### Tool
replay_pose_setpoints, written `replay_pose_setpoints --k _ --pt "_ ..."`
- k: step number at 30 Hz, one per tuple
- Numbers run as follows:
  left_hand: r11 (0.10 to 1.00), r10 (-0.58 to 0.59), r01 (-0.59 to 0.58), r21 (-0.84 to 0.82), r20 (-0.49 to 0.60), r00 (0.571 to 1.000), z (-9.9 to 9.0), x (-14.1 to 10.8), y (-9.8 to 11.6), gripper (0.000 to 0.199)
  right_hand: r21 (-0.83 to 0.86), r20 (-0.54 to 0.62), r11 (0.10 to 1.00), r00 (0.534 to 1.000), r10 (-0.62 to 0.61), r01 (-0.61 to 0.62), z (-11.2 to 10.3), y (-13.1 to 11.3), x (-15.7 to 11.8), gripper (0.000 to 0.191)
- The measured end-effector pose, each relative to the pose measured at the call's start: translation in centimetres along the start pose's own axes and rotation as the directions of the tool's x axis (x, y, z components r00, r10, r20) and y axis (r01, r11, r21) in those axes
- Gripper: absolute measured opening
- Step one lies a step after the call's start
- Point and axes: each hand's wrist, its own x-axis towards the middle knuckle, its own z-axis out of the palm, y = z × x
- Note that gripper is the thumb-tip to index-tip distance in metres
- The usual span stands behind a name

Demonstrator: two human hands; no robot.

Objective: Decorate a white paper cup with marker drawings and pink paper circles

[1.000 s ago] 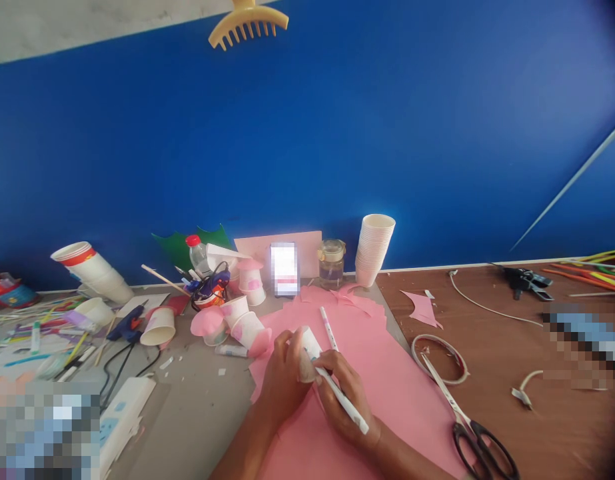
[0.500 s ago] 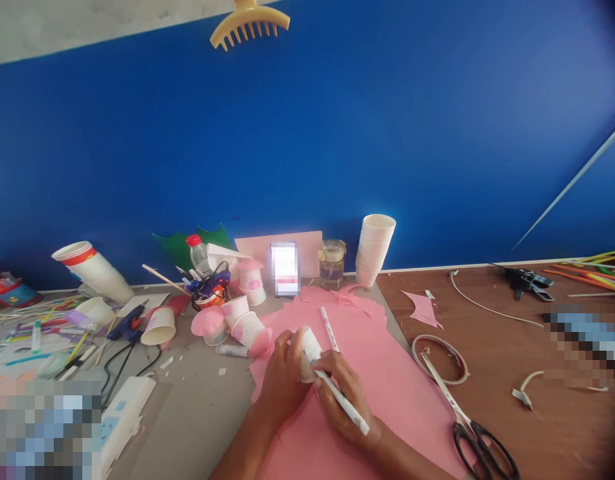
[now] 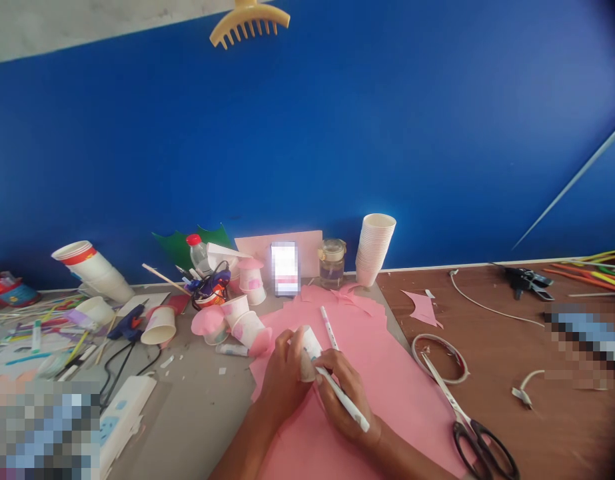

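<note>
A white paper cup [image 3: 311, 343] lies tilted in my left hand [image 3: 283, 373], whose fingers wrap round its side. My right hand [image 3: 344, 393] pinches a white marker pen [image 3: 348, 407], its upper end pointing down to the right and its tip end close against the cup. Whatever is drawn on the cup is too small to make out. Both hands are over pink paper [image 3: 387, 387]. Just beyond them a second white pen [image 3: 329, 327] lies on the same paper.
Scissors [image 3: 454, 403] and a tape roll [image 3: 440, 359] lie on the right. Behind stand a lit phone [image 3: 285, 268], a glass jar [image 3: 332, 262] and stacked cups [image 3: 376, 249]. Pink-topped cups [image 3: 250, 330], a glue gun [image 3: 128, 323] and a power strip [image 3: 122, 420] are left.
The pen and the fingers of my right hand have shifted very slightly by the cup. My left hand keeps its hold, almost unmoved.
</note>
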Motion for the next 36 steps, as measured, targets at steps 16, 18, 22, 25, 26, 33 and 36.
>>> replay_pose_setpoints --k 16,18,22,25,26,33,36 --pt "0.997 -0.066 0.066 -0.025 0.024 0.998 0.11 -0.08 -0.10 0.070 0.024 -0.052 1.000 0.999 0.008 -0.007 0.04 0.11 0.02 0.012" --pt "0.997 -0.076 0.076 -0.018 0.016 0.997 0.15 -0.07 -0.11 0.070 0.038 -0.060 0.999 0.998 0.021 -0.019 -0.01 0.18 0.02 0.013" --pt "0.997 -0.073 0.073 -0.026 0.014 0.997 0.11 -0.03 -0.02 0.068 0.061 -0.041 0.997 0.998 0.044 -0.041 0.02 0.28 -0.06 0.013" --pt "0.996 -0.085 0.086 -0.030 0.026 0.996 0.06 -0.04 0.03 0.068 0.062 -0.036 0.996 0.998 0.060 -0.057 0.12 0.44 -0.20 0.012" --pt "0.996 -0.087 0.088 -0.025 0.025 0.996 0.06 -0.05 0.04 0.067 0.057 -0.041 0.996 0.997 0.069 -0.067 0.14 0.49 -0.24 0.012" --pt "0.996 -0.084 0.084 -0.009 0.011 0.996 0.13 -0.05 0.01 0.066 0.044 -0.059 0.997 0.996 0.065 -0.062 0.10 0.47 -0.12 0.013" --pt "0.997 -0.080 0.080 0.001 0.006 0.997 0.17 -0.05 -0.02 0.067 0.048 -0.053 0.997 0.996 0.070 -0.068 0.11 0.50 -0.10 0.013"
